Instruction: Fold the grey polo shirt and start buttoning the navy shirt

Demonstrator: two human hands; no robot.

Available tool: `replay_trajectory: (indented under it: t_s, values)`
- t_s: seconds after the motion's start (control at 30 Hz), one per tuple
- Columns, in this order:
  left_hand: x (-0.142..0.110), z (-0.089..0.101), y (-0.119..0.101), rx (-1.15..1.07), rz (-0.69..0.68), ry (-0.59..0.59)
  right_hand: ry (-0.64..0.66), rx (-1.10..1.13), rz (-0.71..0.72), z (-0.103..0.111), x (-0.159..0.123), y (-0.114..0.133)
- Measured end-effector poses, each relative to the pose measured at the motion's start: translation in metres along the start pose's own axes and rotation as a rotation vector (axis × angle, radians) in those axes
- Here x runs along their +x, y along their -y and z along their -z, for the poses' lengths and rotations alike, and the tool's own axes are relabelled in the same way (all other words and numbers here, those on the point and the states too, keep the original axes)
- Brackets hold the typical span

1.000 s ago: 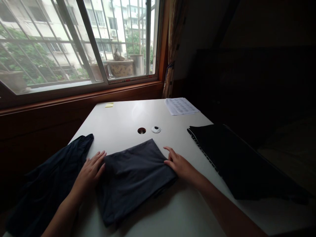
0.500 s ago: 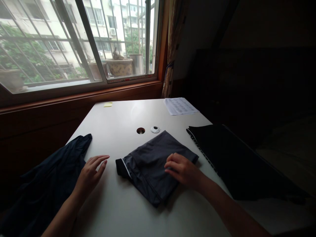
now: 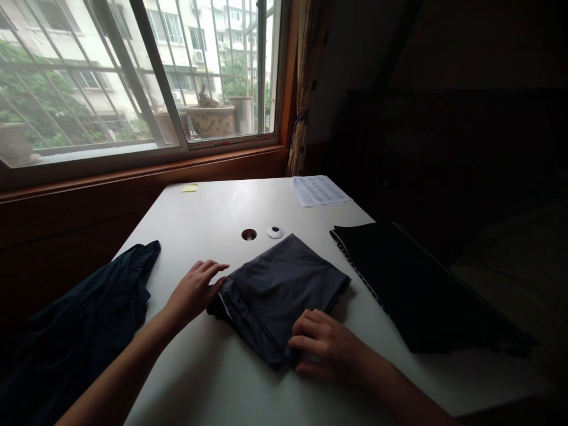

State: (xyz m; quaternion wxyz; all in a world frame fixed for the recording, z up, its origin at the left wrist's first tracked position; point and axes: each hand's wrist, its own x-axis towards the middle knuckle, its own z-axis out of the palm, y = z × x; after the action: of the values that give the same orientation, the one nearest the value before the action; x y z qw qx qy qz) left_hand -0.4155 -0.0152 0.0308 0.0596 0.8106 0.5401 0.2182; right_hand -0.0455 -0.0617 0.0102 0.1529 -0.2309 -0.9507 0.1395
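Observation:
A folded dark grey garment [image 3: 284, 284] with a black band [image 3: 217, 310] and thin white trim at its left end lies in front of me; it looks like trousers or shorts. My left hand [image 3: 195, 293] is at its left corner, open, with thumb and fingers apart and the fingertips at or just over the cloth. At the near right edge is my right hand [image 3: 328, 349], its fingers bent and apart from the thumb. Those fingertips meet the cloth's edge, but I see no firm grip on it.
A crumpled dark blue garment [image 3: 102, 302] hangs over the table's left edge. Black cloth [image 3: 412, 284] lies along the right side. Beyond the grey garment are a cable hole [image 3: 249, 235], its round cover [image 3: 274, 232], a yellow note [image 3: 190, 187] and printed sheets [image 3: 320, 190] on the white table [image 3: 208, 213].
My left hand has moved right to the garment's left corner. My right hand has come down from above the cloth to its near edge. The garment stays in place.

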Motion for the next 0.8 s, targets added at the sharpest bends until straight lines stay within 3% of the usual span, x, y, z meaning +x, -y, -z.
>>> replay_trajectory:
  t_s: [0.2,0.4,0.57,0.8]
  values:
    - [0.033,-0.020,-0.007,-0.159,0.075,0.121,-0.002,-0.149,0.080,-0.001,0.007,0.006]
    - [0.044,-0.022,-0.007,-0.388,0.239,0.265,-0.029,-0.148,0.082,-0.004,0.010,0.006]
    - [0.047,-0.019,-0.005,-0.555,0.320,0.178,-0.232,0.028,0.068,0.003,0.011,0.009]
    - [0.055,-0.002,-0.018,-0.592,0.328,0.056,-0.481,0.099,0.035,0.023,0.023,0.018]
